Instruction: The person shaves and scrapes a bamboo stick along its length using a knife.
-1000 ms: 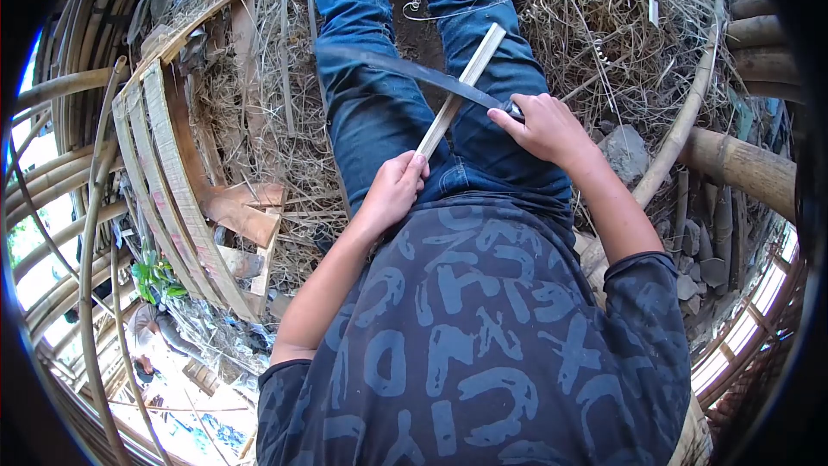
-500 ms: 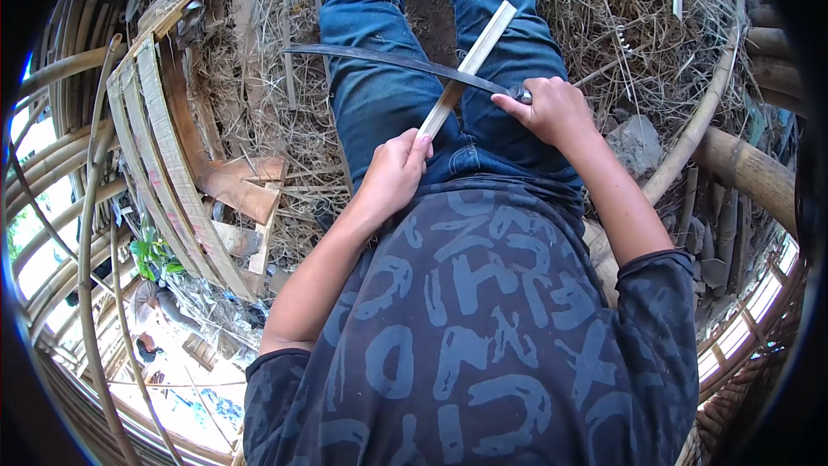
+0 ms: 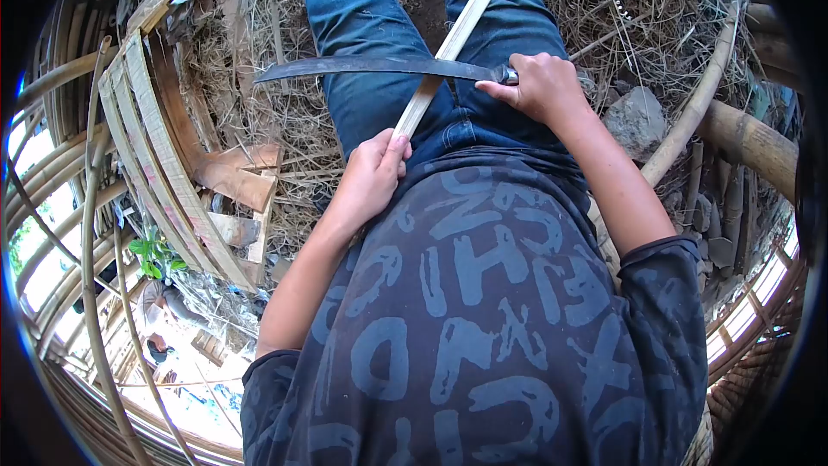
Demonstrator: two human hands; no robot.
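Okay so there's one pale wooden stick (image 3: pixel 463 26) slanting over two jeans legs (image 3: pixel 362 30). Left hand (image 3: pixel 377 171) has its fingers wrapped snug round the stick's near end. Right hand (image 3: pixel 545 88) has its fingers closed on the handle of one big knife (image 3: pixel 371 66), blade crossing the stick about midway; from where I'm standing I honestly can't tell if the edge touches. Stick looks light and stiff to me, not slippery, might split along its length, so I'd hold that near end, clear of the blade. Further out: one frame with three wooden slats (image 3: pixel 172 151) left of the stick, one grey rock (image 3: pixel 636 123) right of it, one thick bamboo pole (image 3: pixel 749 142) farther right.
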